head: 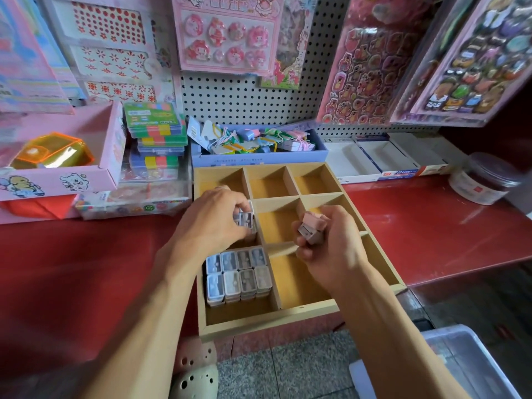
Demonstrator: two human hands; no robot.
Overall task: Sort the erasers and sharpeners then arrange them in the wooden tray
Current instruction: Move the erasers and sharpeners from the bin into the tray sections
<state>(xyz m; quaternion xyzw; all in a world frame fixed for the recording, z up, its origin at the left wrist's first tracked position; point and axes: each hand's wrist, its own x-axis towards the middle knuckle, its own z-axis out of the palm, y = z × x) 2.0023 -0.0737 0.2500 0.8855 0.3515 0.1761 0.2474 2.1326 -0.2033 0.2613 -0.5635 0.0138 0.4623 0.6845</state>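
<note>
Pale wooden compartment tray (pixel 288 315) overhanging the front edge of the glossy red counter (pixel 431 226). Left hand (pixel 213 220) pinching grey rectangular sharpeners (pixel 246 218) over the tray's middle-left compartment. Right hand (pixel 331 243) curled round pink block sharpeners (pixel 312 228). Stacked pastel sharpeners (pixel 239 272) filling the near-left compartment.

We reach both bare forearms forward. Our left hand (pixel 213 218) curls palm-down, fingertips pinching at its far side. Our right hand (pixel 331 246) sits close beside it, apart, fingers curled inward in a grip.
</note>
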